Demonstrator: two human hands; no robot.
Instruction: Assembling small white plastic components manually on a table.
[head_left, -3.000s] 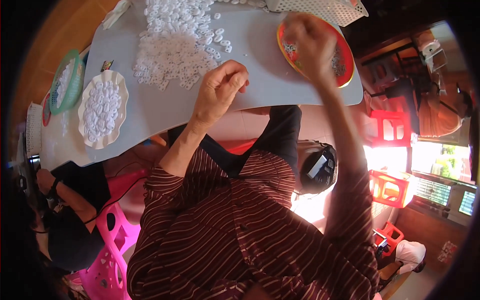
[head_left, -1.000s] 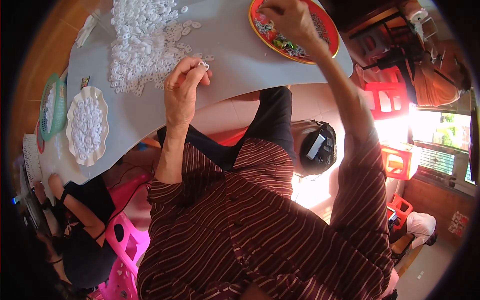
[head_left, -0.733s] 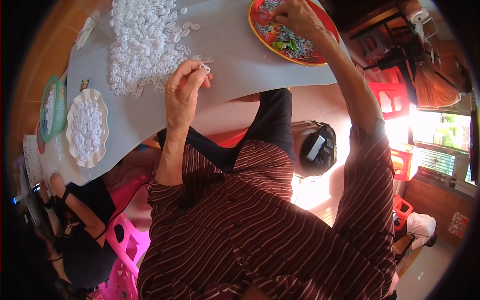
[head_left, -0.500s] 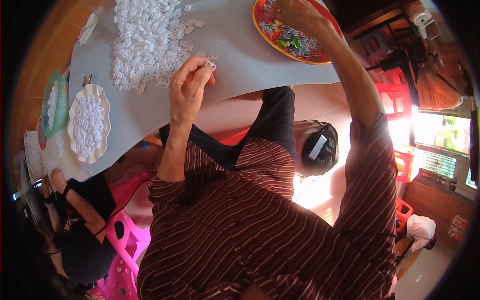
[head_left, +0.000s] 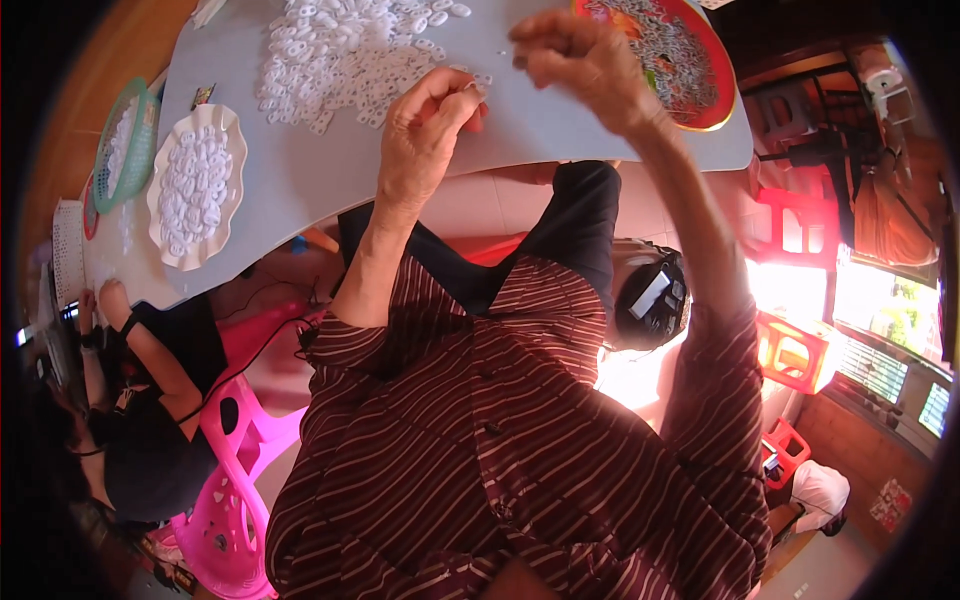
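Note:
My left hand (head_left: 428, 135) is closed over the near edge of the grey table, thumb and forefinger pinching a small white plastic piece (head_left: 481, 90) that shows only in part. To its right, my right hand (head_left: 590, 75) hangs above the tabletop with bent fingers drawn together. Its fingertips are slightly blurred, so whatever they hold is too small to make out. Beside that hand, a round red tray (head_left: 727, 75) with a yellow rim holds many small grey metal pieces (head_left: 680, 50). Beyond my left hand spreads a heap of white oval plastic pieces with holes (head_left: 340, 60).
A scalloped cream dish (head_left: 236, 165) of white pieces stands at the table's left, near a green basket (head_left: 150, 150). Another person's hand (head_left: 113, 298) rests at the left table edge. A pink chair (head_left: 235, 480) and red stools (head_left: 800, 225) stand around.
My right hand has come out of the red tray and moved left toward my left hand. The left hand keeps its pinch. The whole view has shifted somewhat.

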